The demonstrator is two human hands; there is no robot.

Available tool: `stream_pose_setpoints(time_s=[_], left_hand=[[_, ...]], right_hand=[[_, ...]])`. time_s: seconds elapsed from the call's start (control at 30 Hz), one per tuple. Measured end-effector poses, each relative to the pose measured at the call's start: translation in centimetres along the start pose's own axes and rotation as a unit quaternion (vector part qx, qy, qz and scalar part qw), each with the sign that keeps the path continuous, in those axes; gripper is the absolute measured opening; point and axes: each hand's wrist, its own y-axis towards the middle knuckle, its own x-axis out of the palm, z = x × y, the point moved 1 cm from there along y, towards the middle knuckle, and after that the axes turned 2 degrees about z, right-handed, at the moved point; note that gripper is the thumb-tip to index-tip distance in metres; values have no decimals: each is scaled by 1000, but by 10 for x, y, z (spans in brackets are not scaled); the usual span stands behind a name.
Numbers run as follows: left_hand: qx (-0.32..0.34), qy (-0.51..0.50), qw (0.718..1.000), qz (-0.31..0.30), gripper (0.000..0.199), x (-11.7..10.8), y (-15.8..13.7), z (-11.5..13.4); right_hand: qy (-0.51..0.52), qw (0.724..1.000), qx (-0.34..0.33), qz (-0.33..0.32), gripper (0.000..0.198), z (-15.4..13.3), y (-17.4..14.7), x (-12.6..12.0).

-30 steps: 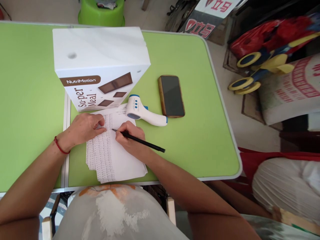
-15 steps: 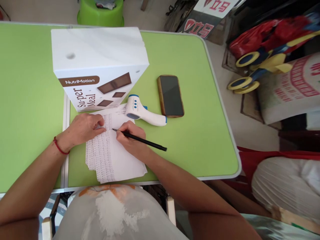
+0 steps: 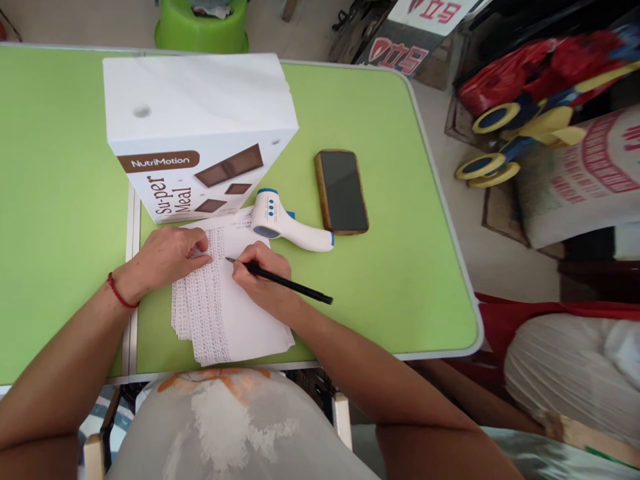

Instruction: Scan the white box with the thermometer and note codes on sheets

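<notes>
My right hand [image 3: 263,273] grips a slim black pen [image 3: 295,285], its tip at the edge of the handwritten columns on a sheet of paper [image 3: 250,320]. Several written sheets lie overlapped beneath it, fanned to the left. My left hand [image 3: 173,257], with a red cord bracelet at the wrist, rests on the upper left of the paper. Its fingers are curled, with thumb and forefinger holding the sheets down. A white infrared thermometer [image 3: 293,227] lies across the paper's top right. Behind the paper stands a white NutriMotion box [image 3: 200,100], hiding the far end of some sheets.
A phone in a brown case [image 3: 343,192] lies right of the thermometer on the green folding table [image 3: 400,287]. Beyond it are a green stool [image 3: 200,30], a blue and yellow toy [image 3: 520,143] and a printed sack [image 3: 585,173]. Another person's knee [image 3: 570,367] is at the right.
The pen's tip has shifted very slightly to the right, and its back end has dipped a little. My left hand and the objects on the table stay put.
</notes>
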Motion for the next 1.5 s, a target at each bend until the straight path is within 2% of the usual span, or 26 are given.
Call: stream_pose_setpoints(time_s=[0.2,0.27,0.4,0.5,0.53,0.6,0.67,0.7,0.77,0.83,0.87,0.9,0.97,1.03,1.13,1.23,1.33,1.4,1.5], left_hand=[[-7,0,1000,-9,10,-1,1,0],[-9,-3,1000,-11,10,-1,1,0],[-7,-7,1000,-6,11,1,1,-3],[37,-25,999,24,11,3,-1,-4],[68,-37,995,57,11,3,-3,-3],[147,-64,970,183,11,1,-6,2],[206,-84,909,353,11,-6,-9,4],[211,-89,873,431,13,-9,-10,4],[181,-105,811,546,21,-17,-10,-2],[118,-136,779,600,40,-22,-8,-13],[93,-156,778,602,53,-24,-6,-18],[75,-177,790,582,67,-25,-3,-24],[58,-235,833,498,87,-24,1,-31],[41,-301,866,397,88,-20,3,-35],[-3,-357,884,302,76,-15,4,-39],[-45,-357,888,288,70,-12,5,-47],[-68,-356,880,307,70,-11,6,-52],[-78,-356,869,333,76,-13,4,-50],[-88,-344,862,361,77,-19,-2,-38]], right_hand=[[-9,1000,-16,-9,17,0,-2,0],[-29,999,-42,3,19,1,-3,-1],[-55,978,-187,70,16,3,-2,-7],[-98,950,-295,38,14,8,2,-15],[-125,939,-319,15,15,11,4,-18],[-183,921,-343,-34,22,18,7,-22],[-237,904,-347,-75,31,25,8,-24],[-256,897,-349,-90,34,28,8,-24],[-277,885,-358,-109,35,31,9,-23],[-286,880,-364,-105,34,31,10,-23],[-287,882,-362,-89,35,29,11,-24],[-287,886,-358,-67,36,27,12,-26],[-296,895,-333,-9,39,24,16,-32],[-335,901,-272,40,44,22,21,-40],[-429,890,-151,43,54,28,25,-46],[-469,877,-99,-17,54,39,27,-45],[-452,886,-89,-43,48,47,29,-43],[-407,909,-87,-29,46,46,32,-45],[-277,957,-75,42,41,33,31,-52]])
